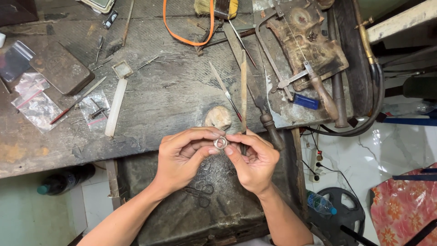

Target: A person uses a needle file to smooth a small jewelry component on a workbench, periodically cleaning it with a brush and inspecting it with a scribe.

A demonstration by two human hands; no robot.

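One silver ring (221,143) sits pinched between the left hand (184,155) and right hand (252,159), above the worn bench (159,100). Three clear plastic bags (36,107) (red-striped) lie far left; one blue lighter (306,101) lies right.

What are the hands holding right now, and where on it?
A small silver ring, pinched at its rim between the fingers of the left hand and right hand.

Worn workbench (173,100) with jeweller's saw (300,73), blue lighter (306,101), orange strap (189,27), plastic bags (36,102).
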